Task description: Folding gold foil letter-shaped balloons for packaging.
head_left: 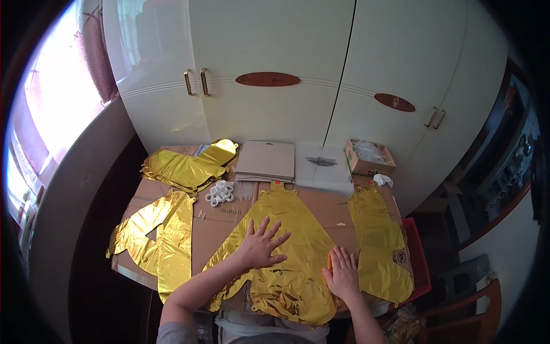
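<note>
A large flat gold foil balloon [298, 229] lies spread out in front of me, with a small tab at its far end and a crinkled near end. Over its middle, my left hand [262, 246] is open, fingers spread, palm toward the foil; whether it touches is unclear. My right hand [344, 276] rests open along the balloon's right edge, fingers stretched out. A small orange patch shows beside its thumb, and I cannot tell what it is. Another flat gold foil balloon [378, 241] lies just right of that hand.
More gold foil balloons [175, 229] lie at left and far left. Behind are white rings [220, 194], thin white sticks [246, 190], stacked cardboard sheets [265, 161], a box of clear packets [371, 160] and crumpled white tissue [382, 180]. A red bin [419, 261] stands right; cabinets [269, 114] rise behind.
</note>
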A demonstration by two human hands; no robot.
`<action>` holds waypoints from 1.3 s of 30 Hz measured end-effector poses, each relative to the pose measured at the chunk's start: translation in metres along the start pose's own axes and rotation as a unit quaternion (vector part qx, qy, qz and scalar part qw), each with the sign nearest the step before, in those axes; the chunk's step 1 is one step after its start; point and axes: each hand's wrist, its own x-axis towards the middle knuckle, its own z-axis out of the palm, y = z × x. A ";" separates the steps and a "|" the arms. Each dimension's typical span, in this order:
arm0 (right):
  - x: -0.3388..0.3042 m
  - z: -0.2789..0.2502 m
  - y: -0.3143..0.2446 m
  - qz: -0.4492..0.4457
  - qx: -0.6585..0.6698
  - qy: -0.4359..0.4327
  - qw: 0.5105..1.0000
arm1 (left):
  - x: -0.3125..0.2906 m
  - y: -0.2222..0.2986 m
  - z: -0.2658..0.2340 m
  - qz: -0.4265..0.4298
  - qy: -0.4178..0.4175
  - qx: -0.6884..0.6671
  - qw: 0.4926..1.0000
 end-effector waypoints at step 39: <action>0.399 0.131 -0.328 -0.337 -0.008 -0.083 0.938 | -0.066 -0.325 0.002 -0.347 0.326 -0.171 0.863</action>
